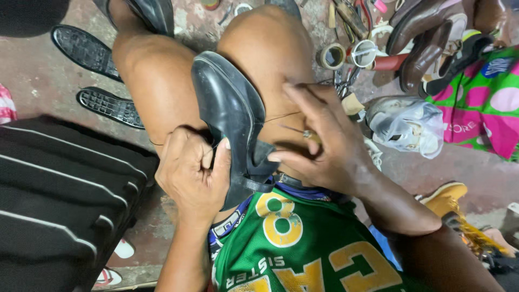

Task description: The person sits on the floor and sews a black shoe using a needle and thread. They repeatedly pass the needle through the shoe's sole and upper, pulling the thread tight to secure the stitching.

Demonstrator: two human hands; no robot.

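Note:
A black leather shoe (227, 108) lies sole-side up between my bare knees, toe pointing away. My left hand (190, 176) grips its left edge near the heel, fingers curled around a thin thread. My right hand (324, 143) rests on the shoe's right side and holds a thin metal awl with a small handle (309, 134). A fine thread (281, 115) runs from the shoe toward my right hand. Shorts in green with yellow figures (303, 249) cover my lap.
Two black rubber soles (89, 51) lie on the concrete floor at left, beside a black ribbed case (59, 189). Tape rolls (331, 55), tools, brown shoes (427, 38), a white shoe in plastic (405, 124) and a pink-green bag (481, 97) crowd the right.

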